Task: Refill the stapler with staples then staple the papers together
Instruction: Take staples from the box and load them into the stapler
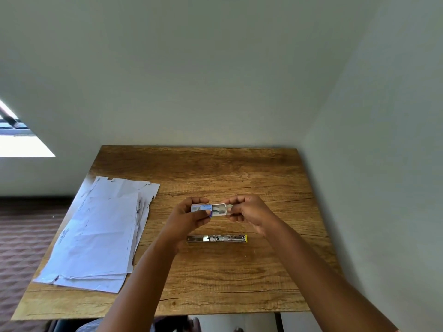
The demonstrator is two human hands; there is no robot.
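Note:
A small staple box (211,209) is held above the middle of the wooden table (239,173). My left hand (189,218) grips its blue-and-white sleeve. My right hand (249,212) pinches the inner tray, which is slid partway out to the right with staples showing inside. Below the hands, the metal stapler (217,238) lies flat on the table, opened out long, with a yellow end on the right. A stack of white papers (100,233) lies on the table's left side.
The table stands in a corner, with a wall behind it and another close on the right. Its left edge borders a brown patterned floor (21,236). The papers slightly overhang the left edge.

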